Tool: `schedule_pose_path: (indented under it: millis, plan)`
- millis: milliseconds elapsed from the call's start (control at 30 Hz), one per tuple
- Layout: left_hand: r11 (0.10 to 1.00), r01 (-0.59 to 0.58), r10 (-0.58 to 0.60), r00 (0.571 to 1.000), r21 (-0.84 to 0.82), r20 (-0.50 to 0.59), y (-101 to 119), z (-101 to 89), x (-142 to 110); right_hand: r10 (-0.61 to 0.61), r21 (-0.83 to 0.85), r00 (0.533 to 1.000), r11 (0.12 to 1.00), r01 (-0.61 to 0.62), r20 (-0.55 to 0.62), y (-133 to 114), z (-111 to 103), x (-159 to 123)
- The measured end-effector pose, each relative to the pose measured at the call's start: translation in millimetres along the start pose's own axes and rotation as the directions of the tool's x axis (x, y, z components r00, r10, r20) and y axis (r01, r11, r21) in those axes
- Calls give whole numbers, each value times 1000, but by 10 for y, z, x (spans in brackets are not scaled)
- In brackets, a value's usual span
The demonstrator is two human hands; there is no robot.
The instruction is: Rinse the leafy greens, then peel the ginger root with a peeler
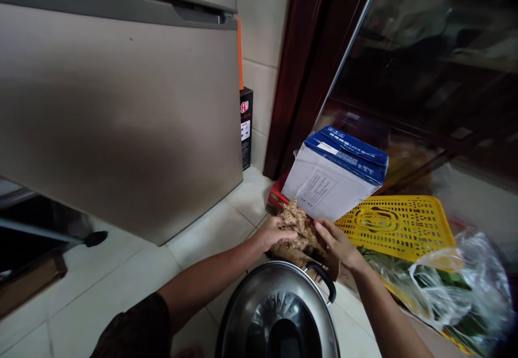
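Observation:
A knobbly clump of ginger root (pixel 294 223) is between my hands, above a cardboard container on the floor. My left hand (pixel 272 234) is closed on the clump's left side, its thumb lying across the front. On the right side, my right hand (pixel 335 242) has its fingers bent against the ginger; their undersides are hidden. Just below my hands is a large steel pan with a domed lid (pixel 279 282), a black loop handle (pixel 324 281) at its upper right. A red box (pixel 276 197) shows partly behind the ginger.
A white and blue carton (pixel 329 177) stands behind my hands. Right of it are a yellow perforated basket (pixel 429 223) and a clear plastic bag (pixel 465 272) over green leaves. A fridge (pixel 121 115) fills the left; a black box (pixel 246 131) stands beside it. Dark glass-fronted cabinet (pixel 404 77) at right.

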State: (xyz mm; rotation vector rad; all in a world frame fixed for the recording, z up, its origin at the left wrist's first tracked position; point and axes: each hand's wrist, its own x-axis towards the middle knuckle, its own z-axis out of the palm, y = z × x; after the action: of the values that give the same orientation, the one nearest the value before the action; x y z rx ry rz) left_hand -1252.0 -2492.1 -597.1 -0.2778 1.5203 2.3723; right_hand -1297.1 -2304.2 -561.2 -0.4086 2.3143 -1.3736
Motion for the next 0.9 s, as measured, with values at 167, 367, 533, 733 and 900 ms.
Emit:
schedule_pose_path:
  millis: [167, 367, 533, 733, 900]
  plan:
    - [998, 13, -16, 999, -56, -48, -5, 70, -37, -85, -386, 992, 921, 43, -91, 5, 190, 2]
    - [991, 126, -129, 989, -39, -67, 52, 144, -65, -130, -435, 972, 900, 33, -196, 26, 296, 40]
    - [994, 100, -96, 991, 32, -95, 0, 129, -27, -60, -366, 986, 931, -1, -155, 69, 293, 84]
    - [1000, 18, -18, 999, -10, -47, -64, 69, 18, -10, -114, 997, 994, 1, -81, 96, 278, 115]
    - [999, -2, 4, 999, -40, 49, -81, 11, 56, 43, 36, 999, 998, -42, -7, 94, 302, 121]
